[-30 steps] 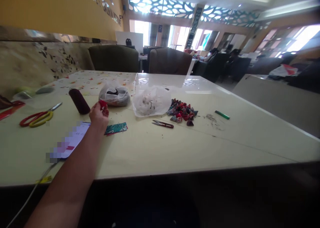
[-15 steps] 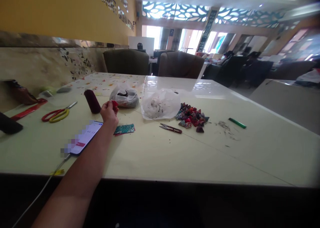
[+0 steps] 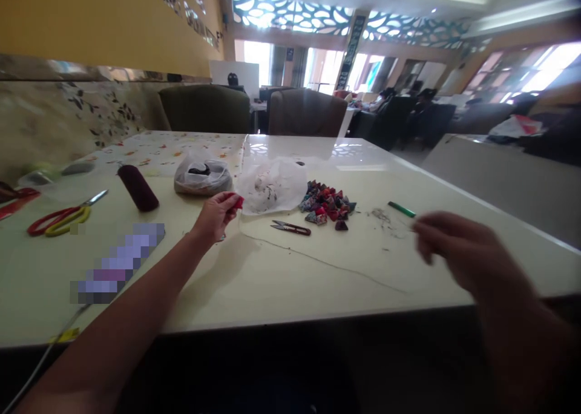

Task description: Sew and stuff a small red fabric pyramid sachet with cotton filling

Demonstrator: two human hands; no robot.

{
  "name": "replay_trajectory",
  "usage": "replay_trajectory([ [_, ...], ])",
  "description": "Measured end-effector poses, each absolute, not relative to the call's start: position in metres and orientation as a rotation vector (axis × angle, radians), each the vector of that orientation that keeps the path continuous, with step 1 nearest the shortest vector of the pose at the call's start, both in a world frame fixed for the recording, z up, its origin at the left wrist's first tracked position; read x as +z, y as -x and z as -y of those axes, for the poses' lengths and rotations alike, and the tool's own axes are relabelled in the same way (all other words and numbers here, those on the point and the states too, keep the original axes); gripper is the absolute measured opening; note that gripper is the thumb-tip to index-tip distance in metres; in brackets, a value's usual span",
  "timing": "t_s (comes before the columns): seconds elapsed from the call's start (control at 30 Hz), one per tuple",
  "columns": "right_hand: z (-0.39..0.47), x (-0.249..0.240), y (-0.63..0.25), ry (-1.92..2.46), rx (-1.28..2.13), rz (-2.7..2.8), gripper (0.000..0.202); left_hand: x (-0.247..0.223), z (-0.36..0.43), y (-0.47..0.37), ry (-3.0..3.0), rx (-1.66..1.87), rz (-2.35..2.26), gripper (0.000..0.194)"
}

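Observation:
My left hand (image 3: 216,215) is closed in a pinch on a small red fabric piece (image 3: 238,202), raised above the table in front of a white plastic bag. From near that piece a pale thread (image 3: 313,258) trails across to the right. On the right, my right hand (image 3: 447,241) is blurred by motion, its fingers drawn together; what they hold, if anything, cannot be made out. Between the hands lie thread snips (image 3: 291,227) and a pile of small patterned fabric pyramids (image 3: 324,202). A patterned teal piece is mostly hidden behind my left hand.
A dark maroon thread cone (image 3: 138,187), red-and-yellow scissors (image 3: 61,219) and a phone (image 3: 122,262) with a cable are on the left. Two plastic bags (image 3: 203,175) stand mid-table. A green stick-like object (image 3: 402,209) lies near loose thread scraps (image 3: 384,219). Chairs (image 3: 306,112) line the far edge.
My left hand has moved right with the red piece, away from the maroon cone. My right hand has come into view on the right. The view has turned slightly rightward.

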State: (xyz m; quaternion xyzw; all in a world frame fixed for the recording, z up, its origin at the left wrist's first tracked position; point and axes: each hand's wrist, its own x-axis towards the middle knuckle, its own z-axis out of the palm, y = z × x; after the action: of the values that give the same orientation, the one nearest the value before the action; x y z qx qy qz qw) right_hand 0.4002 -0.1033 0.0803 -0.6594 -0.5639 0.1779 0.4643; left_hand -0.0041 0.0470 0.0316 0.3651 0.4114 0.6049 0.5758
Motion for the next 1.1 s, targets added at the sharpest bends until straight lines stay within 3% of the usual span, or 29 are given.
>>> replay_trajectory([
  [0.07,0.070,0.077,-0.351,1.474,0.787,1.571,0.022,0.028,-0.033,-0.006,-0.955,1.244,-0.945,0.019],
  [0.13,0.040,0.070,-0.301,1.363,0.916,1.768,0.015,0.023,-0.021,-0.010,-1.112,1.056,-0.907,0.023],
  [0.3,-0.009,0.050,-0.213,1.137,0.959,2.013,0.009,0.016,-0.007,-0.005,-1.252,0.906,-0.881,0.058],
  [0.47,-0.027,0.040,-0.188,1.126,1.028,2.024,0.007,0.008,-0.014,0.005,-1.338,0.907,-0.896,0.024],
  [0.77,-0.037,-0.001,-0.196,0.763,1.566,1.518,0.025,0.001,-0.013,0.000,-1.510,0.935,-1.081,0.020],
  [0.9,-0.036,-0.003,-0.196,0.802,1.530,1.416,0.021,-0.001,-0.009,-0.003,-1.528,0.934,-1.116,0.018],
  [1.1,-0.033,0.011,-0.205,0.911,1.197,1.676,0.019,-0.001,-0.004,-0.005,-1.516,1.074,-1.228,0.007],
])
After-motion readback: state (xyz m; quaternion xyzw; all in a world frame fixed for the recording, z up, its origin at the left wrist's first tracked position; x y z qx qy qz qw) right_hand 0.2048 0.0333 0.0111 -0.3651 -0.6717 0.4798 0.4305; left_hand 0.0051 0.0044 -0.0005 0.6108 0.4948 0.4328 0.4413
